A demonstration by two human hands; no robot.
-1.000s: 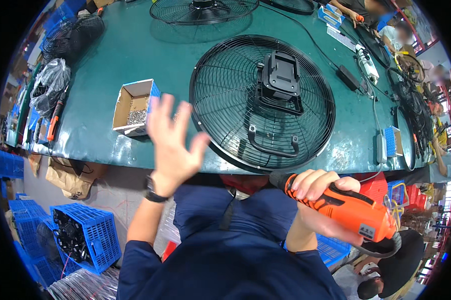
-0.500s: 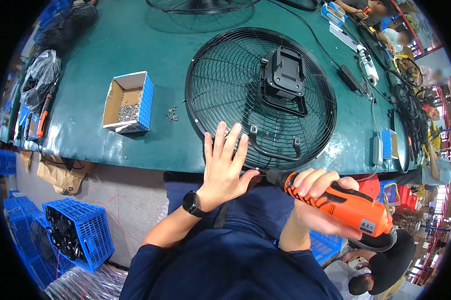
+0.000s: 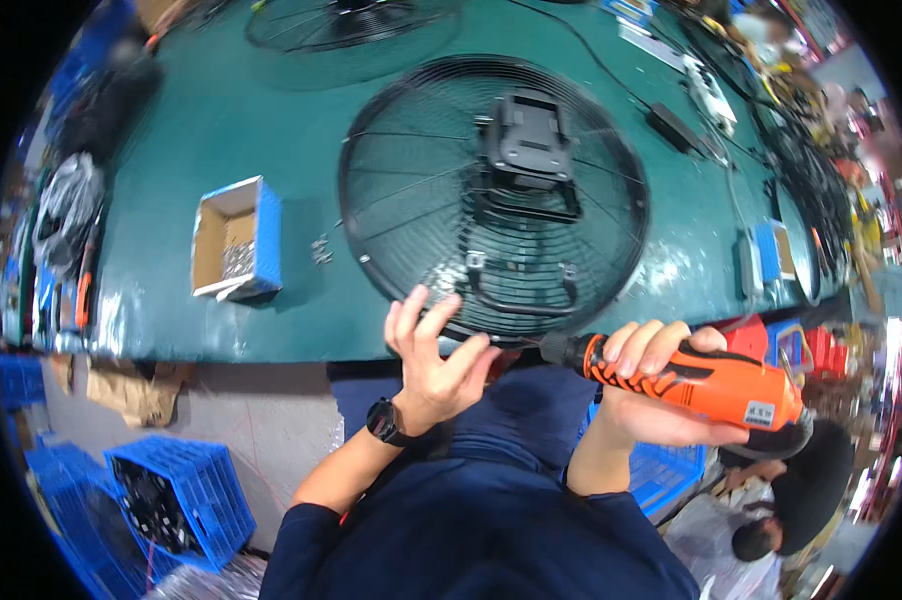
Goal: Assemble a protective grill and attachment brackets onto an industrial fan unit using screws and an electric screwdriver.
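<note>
Left hand (image 3: 433,360) has dropped from mid-air, fingers spread and empty, to the tip of the orange-black cordless screwdriver (image 3: 686,375) that the right hand (image 3: 651,385) grips tight, at the green table's (image 3: 171,330) near edge by the round black wire fan guard (image 3: 493,195), so bit or screw handling looks underway.

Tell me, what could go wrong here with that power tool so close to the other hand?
The left hand sits right at the tip of the orange-and-black cordless screwdriver in the right hand; a slip might jab the fingers. The round black wire fan guard reaches the green table's near edge and could possibly shift.
</note>
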